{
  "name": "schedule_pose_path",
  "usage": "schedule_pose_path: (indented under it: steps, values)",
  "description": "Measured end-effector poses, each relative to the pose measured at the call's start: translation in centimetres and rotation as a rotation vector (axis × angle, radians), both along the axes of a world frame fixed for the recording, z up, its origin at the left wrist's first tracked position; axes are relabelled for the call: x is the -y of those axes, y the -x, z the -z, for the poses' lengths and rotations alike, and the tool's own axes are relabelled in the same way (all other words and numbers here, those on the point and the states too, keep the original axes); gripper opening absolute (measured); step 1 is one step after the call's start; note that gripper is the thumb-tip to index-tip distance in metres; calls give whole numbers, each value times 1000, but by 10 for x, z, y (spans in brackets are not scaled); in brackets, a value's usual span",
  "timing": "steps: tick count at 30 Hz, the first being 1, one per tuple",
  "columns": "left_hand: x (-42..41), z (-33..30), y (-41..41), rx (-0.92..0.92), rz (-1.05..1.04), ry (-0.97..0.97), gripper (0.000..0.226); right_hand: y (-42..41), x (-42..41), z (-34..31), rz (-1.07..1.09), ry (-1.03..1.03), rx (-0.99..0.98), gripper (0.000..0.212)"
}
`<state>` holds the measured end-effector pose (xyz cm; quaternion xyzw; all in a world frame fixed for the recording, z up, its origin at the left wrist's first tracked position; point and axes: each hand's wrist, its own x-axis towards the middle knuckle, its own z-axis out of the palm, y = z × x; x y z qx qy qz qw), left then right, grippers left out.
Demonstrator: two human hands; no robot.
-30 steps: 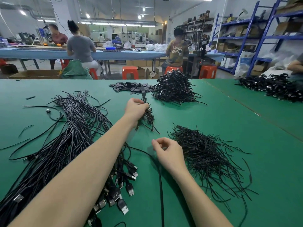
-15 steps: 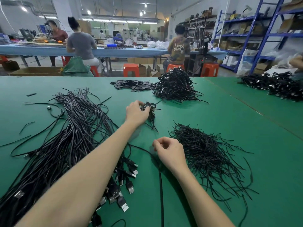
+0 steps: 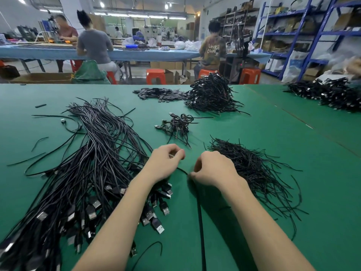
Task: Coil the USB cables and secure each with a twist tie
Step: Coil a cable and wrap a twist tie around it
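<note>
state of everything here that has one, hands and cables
left hand: fingers curled, pinching a cable end
right hand: fingers curled on the single cable
loose cables: uncoiled, spread out
small bundle: coiled, lying free
twist ties: loose heap
far pile: coiled, heaped

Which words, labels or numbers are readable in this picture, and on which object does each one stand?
"UNKN OWN": pale letters on the back of the seated person's shirt, in two rows.
Boxes on the blue shelves: any print is too blurred to read.
USB plugs on the green table: no readable marking.
</note>
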<state>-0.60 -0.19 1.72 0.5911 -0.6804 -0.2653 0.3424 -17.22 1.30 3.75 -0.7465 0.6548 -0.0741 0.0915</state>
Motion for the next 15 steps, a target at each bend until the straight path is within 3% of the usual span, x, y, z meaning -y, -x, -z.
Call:
schedule_pose_path:
  steps: [7,11,13,15]
  values:
    - [0,-1,3,9,41,-3,21,-7,-1,-1,-41,-87,-110,38]
    - [-2,-2,3,28,104,20,14,-7,0,3,19,-73,-68,28]
    - [-3,-5,0,134,203,51,22,-3,3,3,50,-74,91,23]
    - [-2,-6,0,257,290,77,31,3,8,1,84,-108,495,21]
